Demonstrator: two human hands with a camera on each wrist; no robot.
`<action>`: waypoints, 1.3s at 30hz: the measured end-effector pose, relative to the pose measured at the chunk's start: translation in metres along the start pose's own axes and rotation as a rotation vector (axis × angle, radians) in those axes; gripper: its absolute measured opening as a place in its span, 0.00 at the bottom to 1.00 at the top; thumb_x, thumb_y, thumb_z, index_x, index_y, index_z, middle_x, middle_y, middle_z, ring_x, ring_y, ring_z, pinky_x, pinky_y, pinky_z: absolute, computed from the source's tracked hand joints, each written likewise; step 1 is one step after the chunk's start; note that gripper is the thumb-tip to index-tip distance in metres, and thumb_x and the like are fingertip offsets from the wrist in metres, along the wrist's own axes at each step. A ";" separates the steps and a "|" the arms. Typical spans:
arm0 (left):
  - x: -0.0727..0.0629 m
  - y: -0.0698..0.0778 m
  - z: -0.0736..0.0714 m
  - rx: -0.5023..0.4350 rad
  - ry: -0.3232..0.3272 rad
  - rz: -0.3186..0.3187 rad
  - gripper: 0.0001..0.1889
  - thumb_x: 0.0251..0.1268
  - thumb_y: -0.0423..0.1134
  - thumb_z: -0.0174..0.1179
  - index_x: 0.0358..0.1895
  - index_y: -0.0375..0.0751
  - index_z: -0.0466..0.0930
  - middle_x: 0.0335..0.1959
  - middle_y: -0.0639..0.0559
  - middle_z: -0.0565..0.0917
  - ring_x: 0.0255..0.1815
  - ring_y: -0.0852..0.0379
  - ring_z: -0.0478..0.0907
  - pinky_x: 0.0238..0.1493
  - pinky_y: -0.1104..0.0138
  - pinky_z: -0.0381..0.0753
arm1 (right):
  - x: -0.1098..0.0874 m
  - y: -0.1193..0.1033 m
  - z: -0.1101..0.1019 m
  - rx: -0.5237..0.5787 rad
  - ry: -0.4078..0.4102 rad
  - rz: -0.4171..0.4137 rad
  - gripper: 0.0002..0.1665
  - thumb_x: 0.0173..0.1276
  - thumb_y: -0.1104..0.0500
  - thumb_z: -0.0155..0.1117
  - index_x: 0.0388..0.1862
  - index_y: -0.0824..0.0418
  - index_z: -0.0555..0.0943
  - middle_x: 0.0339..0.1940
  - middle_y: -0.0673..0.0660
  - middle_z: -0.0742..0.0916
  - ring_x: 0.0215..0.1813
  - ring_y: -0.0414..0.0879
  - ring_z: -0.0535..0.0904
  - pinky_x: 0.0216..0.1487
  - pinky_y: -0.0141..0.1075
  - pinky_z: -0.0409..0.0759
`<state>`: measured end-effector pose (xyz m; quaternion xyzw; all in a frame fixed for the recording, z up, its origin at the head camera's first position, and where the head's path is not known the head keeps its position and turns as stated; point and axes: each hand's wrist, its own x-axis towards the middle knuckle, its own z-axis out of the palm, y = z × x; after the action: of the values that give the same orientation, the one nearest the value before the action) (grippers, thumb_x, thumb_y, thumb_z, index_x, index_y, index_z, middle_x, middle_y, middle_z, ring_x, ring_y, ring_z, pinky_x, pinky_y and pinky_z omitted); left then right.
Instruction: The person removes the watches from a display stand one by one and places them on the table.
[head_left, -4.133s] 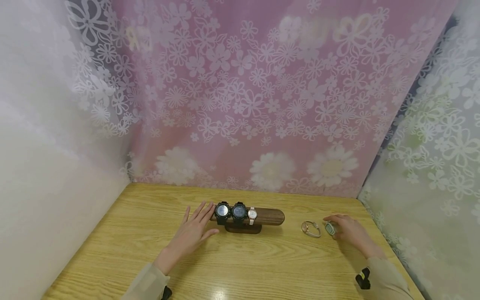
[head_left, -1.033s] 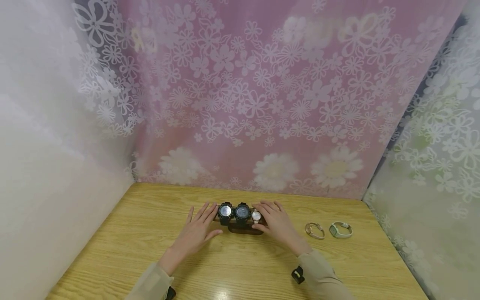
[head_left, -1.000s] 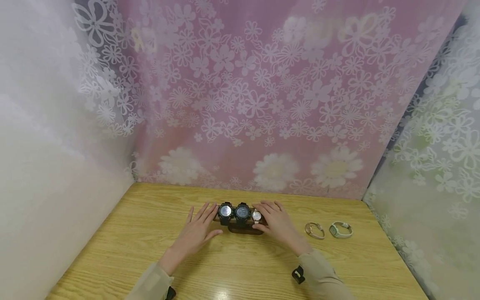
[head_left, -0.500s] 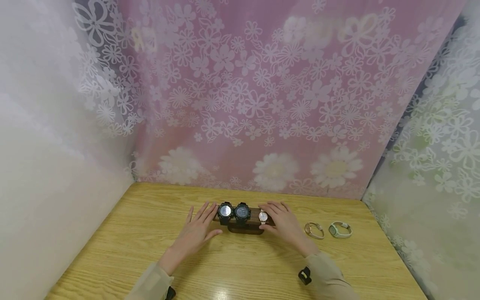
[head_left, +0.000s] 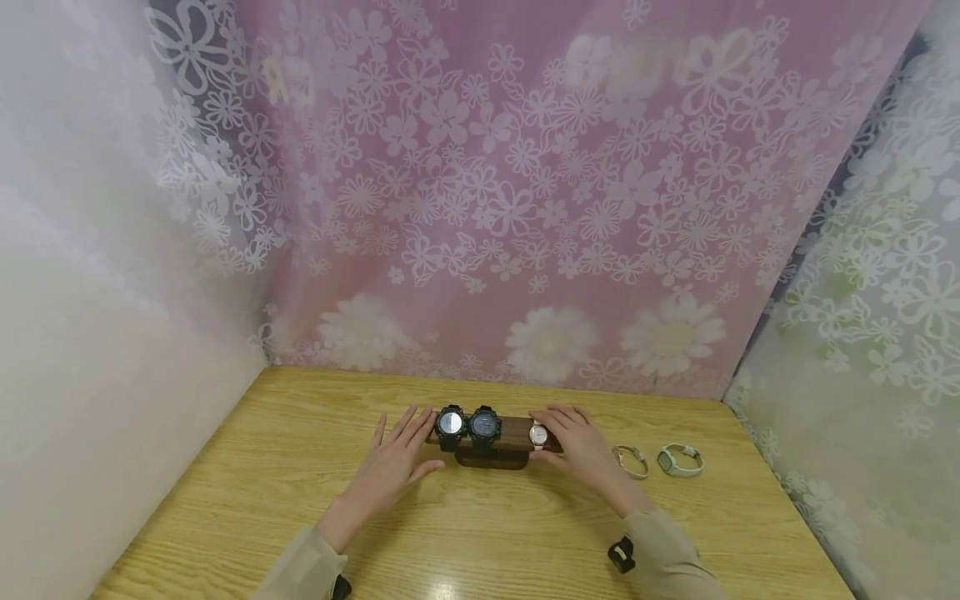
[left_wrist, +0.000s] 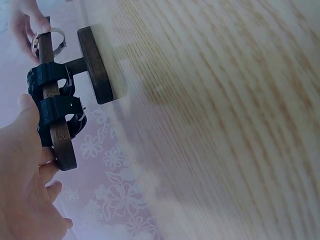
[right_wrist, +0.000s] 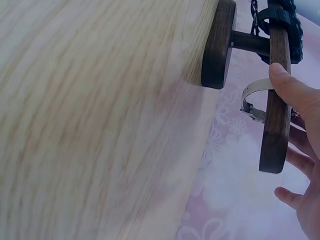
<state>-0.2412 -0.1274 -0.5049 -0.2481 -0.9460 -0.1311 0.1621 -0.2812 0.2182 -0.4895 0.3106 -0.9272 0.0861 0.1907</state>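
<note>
Two black wristwatches, the left one (head_left: 450,422) and its neighbour (head_left: 483,424), sit side by side on the dark wooden watch stand (head_left: 514,433). Near the stand's right end is a small watch with a white strap (head_left: 538,434), its strap looped round the bar. My right hand (head_left: 588,454) pinches this small watch at the bar, thumb in front and fingers behind. At the left end, my left hand (head_left: 386,467) touches the stand with fairly straight, spread fingers. The left wrist view shows its fingertips against the bar (left_wrist: 62,145). The right palm partly covers the bar's end.
To the right, on the wooden table (head_left: 465,533), lie a thin gold-toned watch (head_left: 633,462), partly hidden by the right hand, and a pale green watch (head_left: 681,460). A pink flowered curtain (head_left: 480,208) hangs behind the table, with pale sheets at both sides.
My right hand has left the pale green watch for the stand and slid the white-strapped watch rightward along the bar, away from the black ones. The left hand stays at the left end.
</note>
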 end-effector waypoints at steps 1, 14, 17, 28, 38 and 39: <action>0.000 0.000 0.000 0.000 -0.005 -0.004 0.41 0.72 0.58 0.57 0.79 0.39 0.59 0.81 0.47 0.59 0.81 0.42 0.53 0.78 0.36 0.42 | -0.001 0.001 -0.001 0.003 0.004 0.001 0.43 0.59 0.42 0.76 0.70 0.57 0.77 0.64 0.59 0.83 0.69 0.59 0.74 0.71 0.61 0.67; 0.001 0.000 0.000 -0.009 -0.028 -0.020 0.41 0.73 0.60 0.56 0.80 0.40 0.58 0.81 0.48 0.57 0.83 0.45 0.49 0.78 0.37 0.39 | -0.013 0.017 -0.006 -0.027 0.017 -0.006 0.42 0.58 0.45 0.78 0.69 0.59 0.77 0.63 0.62 0.84 0.68 0.61 0.75 0.69 0.61 0.69; 0.000 0.000 0.001 0.006 -0.018 -0.009 0.41 0.73 0.61 0.54 0.80 0.40 0.58 0.81 0.47 0.58 0.83 0.46 0.49 0.78 0.37 0.41 | -0.018 0.021 -0.010 -0.041 0.026 -0.007 0.42 0.57 0.46 0.79 0.69 0.58 0.78 0.62 0.62 0.84 0.67 0.61 0.76 0.68 0.61 0.70; -0.001 -0.002 0.003 0.003 0.030 0.017 0.42 0.73 0.62 0.53 0.79 0.39 0.59 0.80 0.45 0.60 0.81 0.43 0.53 0.77 0.35 0.45 | -0.031 0.039 -0.014 -0.015 0.112 -0.004 0.38 0.54 0.49 0.81 0.65 0.57 0.81 0.57 0.59 0.87 0.62 0.60 0.79 0.64 0.61 0.73; -0.001 -0.001 0.003 0.013 0.016 0.007 0.42 0.72 0.61 0.55 0.80 0.39 0.58 0.81 0.47 0.58 0.82 0.44 0.51 0.78 0.36 0.43 | -0.047 0.055 -0.022 -0.040 0.175 0.025 0.38 0.52 0.48 0.81 0.63 0.58 0.82 0.54 0.60 0.88 0.59 0.62 0.80 0.60 0.62 0.75; 0.000 -0.001 0.003 0.013 0.009 0.003 0.42 0.72 0.61 0.55 0.80 0.39 0.58 0.81 0.47 0.57 0.82 0.45 0.50 0.78 0.37 0.42 | -0.049 0.057 -0.023 -0.045 0.180 0.025 0.38 0.55 0.45 0.79 0.63 0.58 0.82 0.53 0.60 0.88 0.59 0.62 0.80 0.60 0.62 0.75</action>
<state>-0.2420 -0.1275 -0.5076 -0.2481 -0.9457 -0.1257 0.1681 -0.2732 0.2966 -0.4914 0.2857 -0.9118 0.0954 0.2790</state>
